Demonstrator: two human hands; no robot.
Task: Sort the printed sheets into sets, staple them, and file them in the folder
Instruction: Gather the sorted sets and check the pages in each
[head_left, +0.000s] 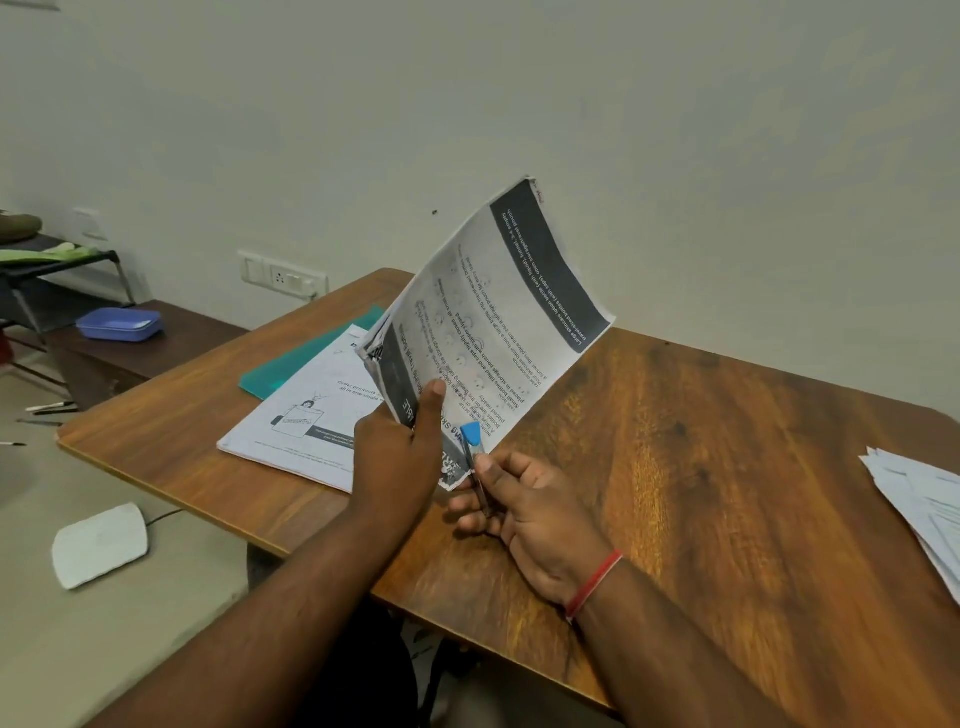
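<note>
My left hand (400, 447) grips a set of printed sheets (498, 317) by its lower edge and holds it upright above the wooden table (701, 441). The top sheet carries dark bands and upside-down text. My right hand (524, 499) grips a small blue-and-metal stapler (474, 452) whose jaws sit on the set's lower corner. A teal folder (306, 358) lies flat at the table's far left, partly under a white stack of printed sheets (306, 415). Another stack of loose sheets (924, 504) lies at the table's right edge.
A low dark bench carries a blue plastic box (119, 325). Behind it stands a metal rack (62, 270) by the wall. A white flat device (98, 543) with a cable lies on the floor at left. Pens (52, 408) are scattered on the floor.
</note>
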